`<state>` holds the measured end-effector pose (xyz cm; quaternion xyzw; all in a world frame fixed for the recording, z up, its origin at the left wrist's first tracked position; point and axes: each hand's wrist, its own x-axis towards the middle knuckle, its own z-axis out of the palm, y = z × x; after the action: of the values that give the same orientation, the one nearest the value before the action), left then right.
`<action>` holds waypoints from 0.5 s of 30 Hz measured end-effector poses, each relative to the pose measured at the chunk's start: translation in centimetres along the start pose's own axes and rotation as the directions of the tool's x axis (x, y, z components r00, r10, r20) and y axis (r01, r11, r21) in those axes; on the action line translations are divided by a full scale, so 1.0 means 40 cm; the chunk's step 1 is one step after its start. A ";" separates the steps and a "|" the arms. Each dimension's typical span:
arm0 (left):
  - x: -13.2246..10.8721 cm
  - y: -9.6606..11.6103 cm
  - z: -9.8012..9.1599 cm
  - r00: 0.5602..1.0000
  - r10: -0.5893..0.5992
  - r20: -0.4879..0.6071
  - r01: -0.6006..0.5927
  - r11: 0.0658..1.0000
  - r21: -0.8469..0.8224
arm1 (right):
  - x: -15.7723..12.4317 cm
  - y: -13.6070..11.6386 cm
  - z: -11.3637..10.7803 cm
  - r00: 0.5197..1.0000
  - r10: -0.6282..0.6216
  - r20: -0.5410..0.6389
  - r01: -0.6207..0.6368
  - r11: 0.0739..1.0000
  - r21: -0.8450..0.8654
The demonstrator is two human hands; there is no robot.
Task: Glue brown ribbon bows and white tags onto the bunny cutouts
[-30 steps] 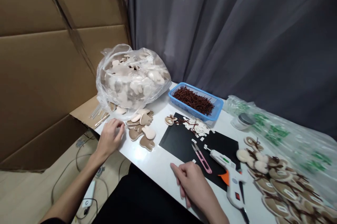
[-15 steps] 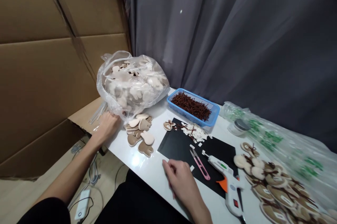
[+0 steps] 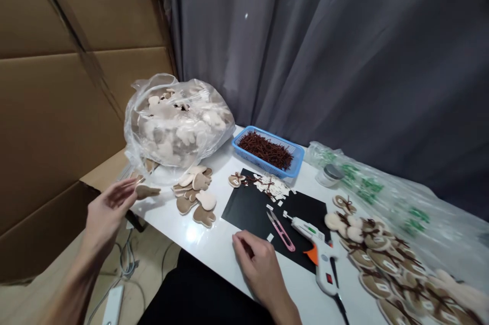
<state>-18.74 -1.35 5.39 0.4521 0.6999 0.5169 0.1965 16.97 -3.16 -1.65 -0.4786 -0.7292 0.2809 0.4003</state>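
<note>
My left hand [image 3: 110, 209] is at the table's left edge, its thumb and fingers closed on a brown felt bunny piece [image 3: 147, 191]. Just behind it bulges a clear plastic bag [image 3: 179, 126] full of beige and brown bunny pieces. To the right of the held piece lies a loose pile of bunny pieces [image 3: 194, 195], some brown, some cream. My right hand [image 3: 256, 263] rests on the front of the table with fingers curled in, and nothing shows in it. Nearest to it are pink thread snips [image 3: 281, 232] on a black mat [image 3: 244, 206].
A blue basket [image 3: 299, 161] holds brown bows. White labels [image 3: 275, 187] are heaped on the mat. A white glue gun [image 3: 324, 264] with an orange trigger lies at the right, near bow-trimmed bunnies [image 3: 376, 261], a small jar [image 3: 328, 176] and plastic wrap [image 3: 367, 177]. Cardboard [image 3: 69, 111] stands left.
My left hand has drawn back from beside the bag toward me, now with a brown bunny piece in it. My right hand stays in place. The view has turned slightly right.
</note>
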 end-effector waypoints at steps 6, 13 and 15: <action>-0.149 0.103 0.110 0.786 -0.200 0.584 0.353 0.922 -0.160 | -0.016 -0.007 0.008 0.934 -0.242 -0.263 0.247 0.969 -0.016; -0.233 0.123 0.417 0.667 0.252 0.701 -0.094 0.962 -0.256 | -0.079 0.007 -0.022 0.872 -0.323 -0.368 0.245 0.938 -0.244; -0.229 0.114 0.461 0.634 0.318 0.705 -0.219 0.948 -0.231 | -0.078 0.017 -0.037 0.935 -0.188 -0.302 0.114 0.962 -0.247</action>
<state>1.61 1.32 0.58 0.7070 0.4531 0.3571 0.4090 19.25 -5.74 -2.38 -0.5027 -0.7157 0.0827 0.4778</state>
